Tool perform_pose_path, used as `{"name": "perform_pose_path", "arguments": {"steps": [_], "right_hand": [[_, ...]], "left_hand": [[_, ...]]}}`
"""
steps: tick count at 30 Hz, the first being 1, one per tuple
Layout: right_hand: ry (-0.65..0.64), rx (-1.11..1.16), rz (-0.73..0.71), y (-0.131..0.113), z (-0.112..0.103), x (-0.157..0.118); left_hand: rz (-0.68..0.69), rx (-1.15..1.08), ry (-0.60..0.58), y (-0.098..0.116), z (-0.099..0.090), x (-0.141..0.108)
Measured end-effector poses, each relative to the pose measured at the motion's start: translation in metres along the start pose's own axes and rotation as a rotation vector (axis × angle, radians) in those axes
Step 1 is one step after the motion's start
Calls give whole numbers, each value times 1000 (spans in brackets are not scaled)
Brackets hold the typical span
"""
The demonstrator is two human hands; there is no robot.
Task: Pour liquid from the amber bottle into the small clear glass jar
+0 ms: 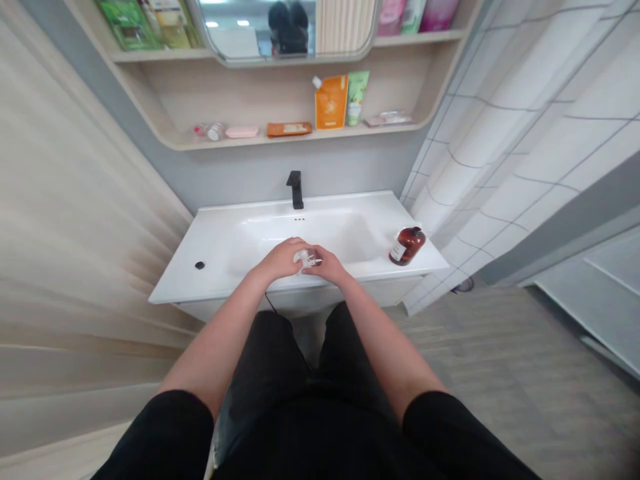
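Observation:
My left hand (287, 258) and my right hand (327, 265) meet over the front rim of the white sink (360, 233). Between their curled fingers is a small clear-and-white object (306, 258), shiny like plastic; both hands are closed on it. Its exact kind is too small to make out, and the fingers cover parts of it. To the right on the countertop, an amber bottle (407, 246) with a white label appears tilted. A small round black piece (199, 265) lies on the left side of the countertop.
A black faucet (296, 189) rises behind the basin. Above it, a wall shelf (240, 138) carries an orange pouch (331, 102), a green tube (357, 97) and small packages below a mirror (295, 30). Curtains hang at left (65, 200) and right (480, 140).

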State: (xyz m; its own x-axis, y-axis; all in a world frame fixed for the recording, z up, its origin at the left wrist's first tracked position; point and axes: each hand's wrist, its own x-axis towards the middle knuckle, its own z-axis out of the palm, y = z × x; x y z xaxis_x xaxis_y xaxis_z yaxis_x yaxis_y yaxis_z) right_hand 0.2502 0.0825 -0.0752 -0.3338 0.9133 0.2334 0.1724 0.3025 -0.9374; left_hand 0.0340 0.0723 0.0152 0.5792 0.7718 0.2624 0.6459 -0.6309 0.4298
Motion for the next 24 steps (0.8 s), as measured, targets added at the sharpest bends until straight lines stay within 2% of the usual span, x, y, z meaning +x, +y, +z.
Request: {"name": "perform_pose_path", "arguments": {"steps": [5, 8, 14, 19, 22, 24], "right_hand": [[-16, -10, 7, 2, 1, 0], [-5, -11, 17, 4, 1, 1], [-2, -9, 3, 4, 1, 2], [-14, -5, 2, 3, 0, 1], [-16, -2, 0, 2, 0, 1], [-15, 0, 12, 2, 0, 1]], "left_hand": [[-143, 286, -114, 15, -8, 14], [-217, 380, -155, 23, -9, 20], [2, 153, -194, 23, -21, 19], [-38, 226, -199, 19, -25, 19], [26, 201, -238, 17, -22, 19], [27, 186, -209, 18, -20, 18]]}}
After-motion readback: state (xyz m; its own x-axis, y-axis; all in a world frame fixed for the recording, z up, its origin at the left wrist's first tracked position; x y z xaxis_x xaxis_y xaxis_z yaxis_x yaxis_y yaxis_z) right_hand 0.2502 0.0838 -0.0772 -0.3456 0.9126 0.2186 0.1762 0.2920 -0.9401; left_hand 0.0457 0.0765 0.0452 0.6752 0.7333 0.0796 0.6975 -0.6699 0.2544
